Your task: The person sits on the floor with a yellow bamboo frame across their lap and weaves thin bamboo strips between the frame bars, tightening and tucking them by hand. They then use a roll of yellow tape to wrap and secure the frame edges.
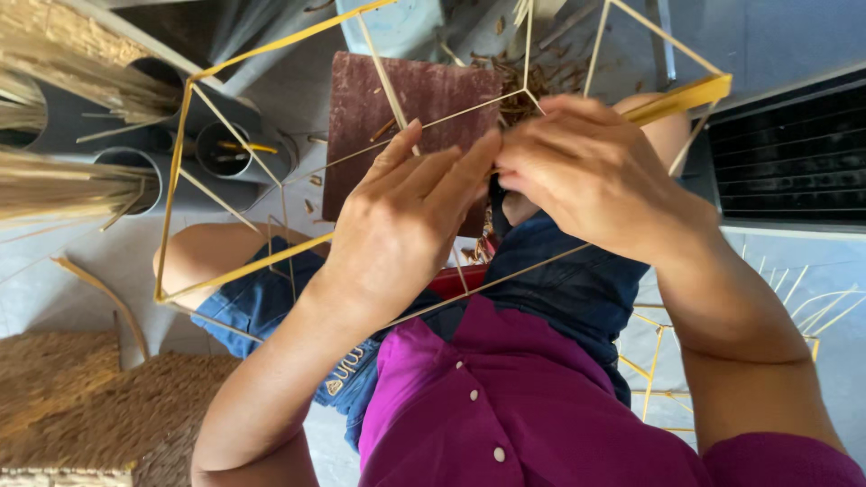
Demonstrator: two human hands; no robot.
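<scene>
- Left hand [406, 221]: fingers extended and pressed together, tips against a joint of the stick frame [239, 176]; whether it pinches anything, cannot tell.
- Right hand [591, 171]: curled over the same joint, fingertips hidden; grip not visible.
- Both hands meet at the joint, above the lap, equally near.
- The frame's thin sticks run out left and right from the hands; its larger part extends left.
- Behind: brown board [406, 99], grey tubes holding straw bundles [68, 185], woven mat [99, 397] on the floor.
</scene>
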